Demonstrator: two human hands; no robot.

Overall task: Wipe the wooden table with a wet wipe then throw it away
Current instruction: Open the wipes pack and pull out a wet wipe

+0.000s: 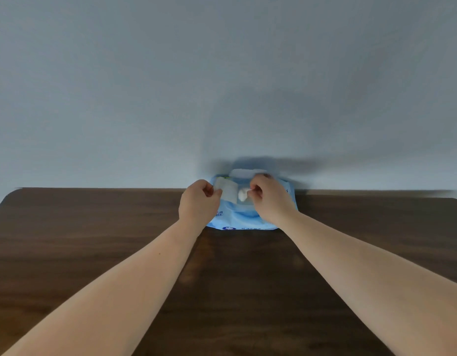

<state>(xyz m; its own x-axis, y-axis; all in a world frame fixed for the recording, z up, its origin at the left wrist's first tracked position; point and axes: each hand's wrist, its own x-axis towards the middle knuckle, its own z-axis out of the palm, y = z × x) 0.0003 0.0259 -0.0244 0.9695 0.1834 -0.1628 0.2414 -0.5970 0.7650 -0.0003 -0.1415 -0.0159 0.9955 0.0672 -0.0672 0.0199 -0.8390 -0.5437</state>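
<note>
A plain grey wall (145, 86) backs a dark wooden bench (93, 253), where a blue wet-wipe pack (237, 217) lies at the far edge, centre. The left hand (198, 204) pinches its peeled flap (228, 192) aside, apparently to keep the opening clear, while the right hand (269, 199) pinches the white wet wipe (242, 194) at the opening.

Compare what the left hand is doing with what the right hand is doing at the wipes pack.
The left hand pinches a flat white flap off to the side; the right hand pinches a bunched wet wipe at the opening. The left hand sits at the wipes pack's left edge, the right over its right half. Both are closed in a fingertip grip above the pack.
</note>
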